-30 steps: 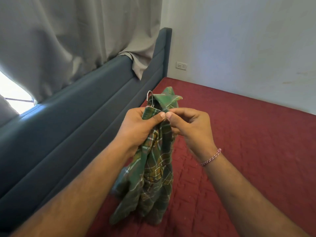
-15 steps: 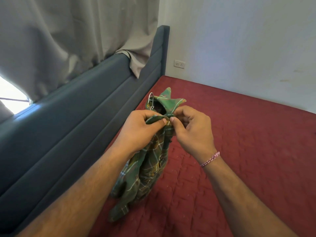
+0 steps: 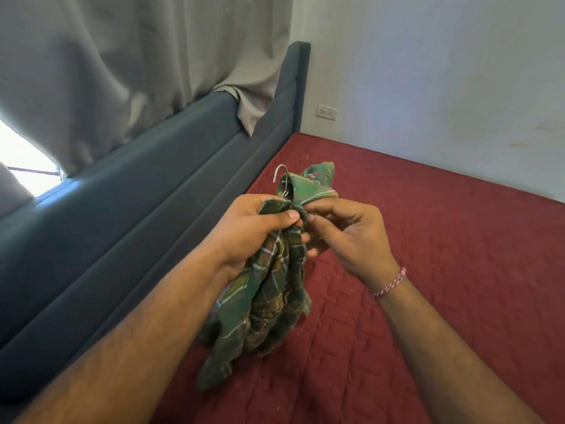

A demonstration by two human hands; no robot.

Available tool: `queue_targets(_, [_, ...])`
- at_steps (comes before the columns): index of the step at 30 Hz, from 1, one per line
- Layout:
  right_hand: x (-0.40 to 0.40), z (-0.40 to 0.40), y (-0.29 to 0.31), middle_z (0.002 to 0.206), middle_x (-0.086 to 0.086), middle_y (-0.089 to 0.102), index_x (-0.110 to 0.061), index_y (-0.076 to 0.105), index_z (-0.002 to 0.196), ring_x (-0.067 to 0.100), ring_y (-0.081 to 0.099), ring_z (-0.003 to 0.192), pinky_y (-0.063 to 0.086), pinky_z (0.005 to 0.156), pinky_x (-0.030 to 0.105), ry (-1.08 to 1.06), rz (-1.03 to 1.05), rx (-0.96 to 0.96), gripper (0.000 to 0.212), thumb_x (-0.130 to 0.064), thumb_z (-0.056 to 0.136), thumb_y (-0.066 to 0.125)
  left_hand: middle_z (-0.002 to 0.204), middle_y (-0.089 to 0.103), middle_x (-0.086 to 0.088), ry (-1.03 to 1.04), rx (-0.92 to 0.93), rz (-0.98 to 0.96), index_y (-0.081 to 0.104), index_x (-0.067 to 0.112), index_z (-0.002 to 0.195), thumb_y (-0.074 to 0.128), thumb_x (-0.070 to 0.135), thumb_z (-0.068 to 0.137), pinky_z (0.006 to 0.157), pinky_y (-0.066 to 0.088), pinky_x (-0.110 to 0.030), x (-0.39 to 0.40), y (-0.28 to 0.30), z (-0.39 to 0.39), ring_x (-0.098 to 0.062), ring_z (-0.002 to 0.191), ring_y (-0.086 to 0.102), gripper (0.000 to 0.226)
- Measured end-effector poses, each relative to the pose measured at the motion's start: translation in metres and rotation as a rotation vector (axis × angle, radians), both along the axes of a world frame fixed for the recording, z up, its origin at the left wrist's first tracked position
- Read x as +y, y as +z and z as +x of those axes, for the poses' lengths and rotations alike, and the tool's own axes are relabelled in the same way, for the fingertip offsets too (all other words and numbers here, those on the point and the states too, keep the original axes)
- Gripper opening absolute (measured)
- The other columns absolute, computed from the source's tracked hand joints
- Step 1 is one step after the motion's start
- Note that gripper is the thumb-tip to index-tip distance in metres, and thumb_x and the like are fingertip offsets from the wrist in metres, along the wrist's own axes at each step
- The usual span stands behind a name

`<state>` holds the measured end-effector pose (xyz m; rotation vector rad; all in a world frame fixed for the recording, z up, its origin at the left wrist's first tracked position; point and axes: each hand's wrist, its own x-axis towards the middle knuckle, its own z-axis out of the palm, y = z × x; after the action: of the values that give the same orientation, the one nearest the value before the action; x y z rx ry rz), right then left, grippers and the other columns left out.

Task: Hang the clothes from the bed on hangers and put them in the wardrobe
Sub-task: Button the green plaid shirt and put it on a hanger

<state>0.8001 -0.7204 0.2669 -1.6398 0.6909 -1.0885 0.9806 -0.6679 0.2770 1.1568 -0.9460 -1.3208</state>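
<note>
Soft, light plaid shirt (image 3: 269, 289), limp below hanger hook (image 3: 279, 175) at twelve o'clock. Pinched at collar by left hand (image 3: 253, 231) and right hand (image 3: 348, 237). Best held there.

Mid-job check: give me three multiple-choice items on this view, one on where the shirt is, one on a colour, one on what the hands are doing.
1. Where is the green plaid shirt?
A. folded flat on the bed
B. held up over the red quilted bed cover
C. draped on the headboard

2. What colour is the padded headboard?
A. grey-blue
B. brown
C. white

3. What are the hands doing?
A. both open and idle
B. only one touches the shirt
C. left hand and right hand both pinch the shirt near its collar

Answers:
1 B, it hangs from the hands with the silver metal hanger hook poking out above the collar.
2 A, grey-blue upholstery shows.
3 C, thumbs and fingers close on cloth.
</note>
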Motion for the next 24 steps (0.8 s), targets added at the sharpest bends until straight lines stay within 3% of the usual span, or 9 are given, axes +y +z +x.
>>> queue_targets(4, [-0.017, -0.004, 0.011, 0.095, 0.008, 0.075, -0.003, 0.078, 0.105, 0.015, 0.076, 0.074, 0.062, 0.061, 0.030, -0.002, -0.443, 0.122, 0.017, 0.006, 0.091, 0.072, 0.105, 0.067, -0.035, -0.030, 0.150, 0.084, 0.070, -0.011, 0.106, 0.073, 0.006, 0.085, 0.101, 0.052, -0.065, -0.001, 0.006, -0.001, -0.047, 0.100, 0.065, 0.027])
queue_targets(7, [-0.028, -0.008, 0.024, 0.096, 0.003, 0.077, -0.001, 0.079, 0.105, 0.011, 0.074, 0.085, 0.060, 0.074, 0.031, 0.058, -0.682, 0.213, 0.016, 0.000, 0.089, 0.078, 0.100, 0.068, -0.029, -0.076, 0.220, 0.117, 0.073, -0.004, 0.098, 0.074, 0.008, 0.081, 0.098, 0.054, -0.057, 0.000, 0.006, 0.003, -0.040, 0.094, 0.067, 0.021])
queue_targets(11, [-0.032, -0.013, 0.037, 0.092, 0.006, 0.077, 0.000, 0.078, 0.102, 0.020, 0.076, 0.079, 0.063, 0.065, 0.038, 0.214, -0.483, 0.183, 0.017, -0.004, 0.085, 0.080, 0.094, 0.072, -0.019, -0.116, 0.250, 0.061, 0.076, 0.003, 0.097, 0.073, 0.010, 0.084, 0.089, 0.058, -0.045, 0.003, 0.002, 0.001, -0.031, 0.086, 0.070, 0.015])
queue_targets(14, [-0.028, -0.013, 0.037, 0.093, 0.004, 0.077, -0.003, 0.079, 0.100, 0.021, 0.076, 0.082, 0.063, 0.071, 0.038, 0.183, -0.377, 0.239, 0.016, -0.005, 0.085, 0.082, 0.096, 0.074, -0.023, -0.015, 0.159, 0.004, 0.072, -0.006, 0.109, 0.072, 0.008, 0.088, 0.085, 0.061, -0.043, 0.004, 0.001, -0.003, -0.033, 0.086, 0.073, 0.025])
queue_targets(18, [-0.021, -0.003, 0.032, 0.082, 0.010, 0.074, -0.007, 0.075, 0.094, 0.033, 0.073, 0.069, 0.062, 0.062, 0.039, 0.086, -0.137, 0.237, 0.012, 0.001, 0.085, 0.078, 0.096, 0.074, -0.026, 0.060, 0.112, 0.034, 0.070, -0.009, 0.111, 0.068, 0.006, 0.094, 0.075, 0.064, -0.041, 0.002, 0.003, -0.006, -0.034, 0.083, 0.074, 0.023])
queue_targets(20, [-0.017, 0.004, 0.026, 0.078, 0.005, 0.073, -0.012, 0.074, 0.087, 0.021, 0.068, 0.062, 0.056, 0.058, 0.031, -0.015, -0.132, 0.282, 0.013, -0.001, 0.082, 0.079, 0.088, 0.073, -0.022, 0.084, 0.102, 0.070, 0.073, -0.005, 0.103, 0.066, 0.005, 0.096, 0.068, 0.063, -0.036, 0.002, 0.005, -0.009, -0.029, 0.075, 0.073, 0.014])
queue_targets(22, [-0.012, 0.008, 0.022, 0.072, -0.002, 0.070, -0.015, 0.072, 0.083, 0.009, 0.062, 0.059, 0.050, 0.056, 0.025, -0.099, -0.125, 0.301, 0.015, -0.003, 0.079, 0.080, 0.090, 0.070, -0.024, 0.098, 0.131, 0.090, 0.073, -0.007, 0.101, 0.064, 0.008, 0.098, 0.075, 0.061, -0.040, 0.002, 0.006, -0.012, -0.031, 0.075, 0.070, 0.018])
queue_targets(24, [-0.006, 0.013, 0.017, 0.070, -0.004, 0.069, -0.016, 0.071, 0.080, 0.008, 0.062, 0.058, 0.053, 0.056, 0.027, -0.188, -0.189, 0.325, 0.014, -0.006, 0.077, 0.079, 0.094, 0.068, -0.026, 0.102, 0.115, 0.077, 0.073, -0.008, 0.102, 0.067, 0.014, 0.096, 0.081, 0.059, -0.045, 0.002, 0.006, -0.013, -0.035, 0.082, 0.066, 0.024])
